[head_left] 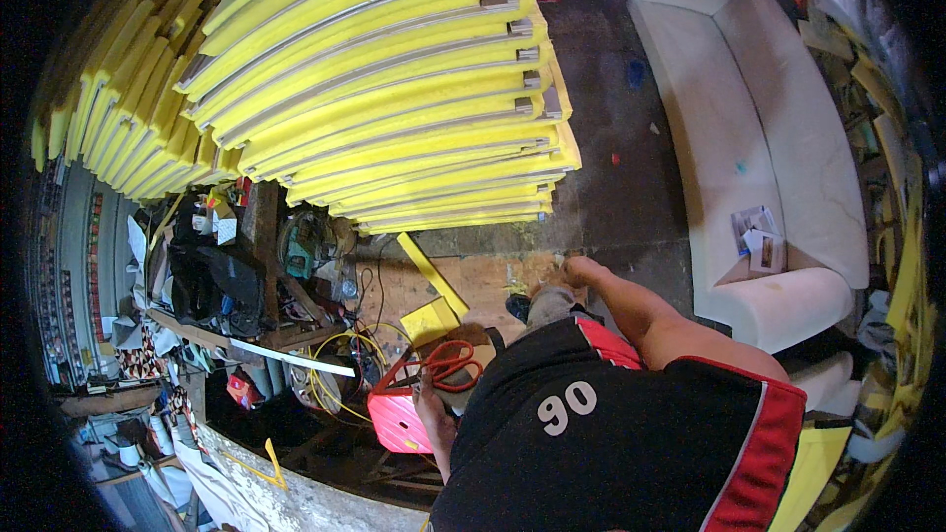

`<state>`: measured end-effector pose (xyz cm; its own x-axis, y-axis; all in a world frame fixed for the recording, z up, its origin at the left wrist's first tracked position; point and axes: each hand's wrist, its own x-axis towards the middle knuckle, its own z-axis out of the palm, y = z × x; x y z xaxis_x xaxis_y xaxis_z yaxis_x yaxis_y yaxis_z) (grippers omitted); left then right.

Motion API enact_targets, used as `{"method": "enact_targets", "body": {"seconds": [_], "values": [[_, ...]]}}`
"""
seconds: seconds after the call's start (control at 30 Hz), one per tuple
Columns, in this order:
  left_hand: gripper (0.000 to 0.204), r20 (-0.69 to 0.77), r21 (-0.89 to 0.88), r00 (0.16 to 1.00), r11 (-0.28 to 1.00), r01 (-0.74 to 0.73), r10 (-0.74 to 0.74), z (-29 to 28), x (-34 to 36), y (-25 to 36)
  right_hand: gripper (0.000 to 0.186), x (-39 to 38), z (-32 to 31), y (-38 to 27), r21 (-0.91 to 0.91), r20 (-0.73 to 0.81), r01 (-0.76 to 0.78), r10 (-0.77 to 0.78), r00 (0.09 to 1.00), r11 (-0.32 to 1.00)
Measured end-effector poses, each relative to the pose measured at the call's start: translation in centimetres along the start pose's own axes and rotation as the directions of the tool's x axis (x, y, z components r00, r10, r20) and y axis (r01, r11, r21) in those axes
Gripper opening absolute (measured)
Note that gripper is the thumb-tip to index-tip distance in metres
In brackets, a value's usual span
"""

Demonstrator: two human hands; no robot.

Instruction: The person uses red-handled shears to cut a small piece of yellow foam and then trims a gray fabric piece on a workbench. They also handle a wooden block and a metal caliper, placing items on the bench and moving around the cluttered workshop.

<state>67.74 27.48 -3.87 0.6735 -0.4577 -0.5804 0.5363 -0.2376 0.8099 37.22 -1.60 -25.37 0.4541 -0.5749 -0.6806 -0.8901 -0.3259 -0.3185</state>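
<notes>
Foam stack: soft yellow slabs [394, 123] are piled in layers, with thin grey bands seen between them.
Couch: a long whitish couch [724, 108] with a rounded armrest is placed at the right.
Foam offcuts: a straight yellow strip [432, 274] and a squarish yellow block [430, 321] are laid on the floor.
Scissors: large looped handles of the red scissors [455, 365] are seen over the edge of the pink stool [394, 427].
Left hand: the scissors are grasped by the left hand [434, 416], its fingers closed.
Right hand: the right hand [581, 272] is held low; its grip cannot be told.
</notes>
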Motion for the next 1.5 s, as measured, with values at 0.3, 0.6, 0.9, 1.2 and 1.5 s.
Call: {"method": "enact_targets", "body": {"seconds": [0.3, 0.6, 0.9, 1.2, 1.5], "values": [[0.027, 0.013, -0.081, 1.000, 0.997, -0.020, 0.021, -1.0, 1.3, -1.1, 0.032, -1.4, -1.4, -1.0, 0.026, 0.000, 0.005, -0.005, 1.000, 1.000], [0.026, 0.033, -0.083, 0.999, 0.996, 0.018, -0.016, -0.5, 0.7, -0.2, 0.035, -0.3, -1.9, -1.9, -0.031, 0.060, -0.054, 0.055, 0.997, 0.998], [0.027, 0.026, -0.070, 0.996, 0.994, 0.082, -0.080, -0.1, 0.6, 0.6, 0.038, -0.4, -2.2, -2.5, 0.014, 0.053, -0.077, 0.076, 0.996, 0.997], [0.033, 0.040, -0.141, 0.995, 0.985, 0.101, -0.096, -1.6, 2.0, -1.2, 0.037, -1.6, -2.5, -2.9, -0.028, 0.043, -0.010, 0.011, 0.999, 1.000], [0.035, -0.017, -0.102, 0.995, 0.990, 0.099, -0.102, -0.4, 0.9, -0.1, 0.039, -1.0, -2.1, -2.5, -0.020, 0.054, -0.027, 0.028, 0.998, 0.999]]}}
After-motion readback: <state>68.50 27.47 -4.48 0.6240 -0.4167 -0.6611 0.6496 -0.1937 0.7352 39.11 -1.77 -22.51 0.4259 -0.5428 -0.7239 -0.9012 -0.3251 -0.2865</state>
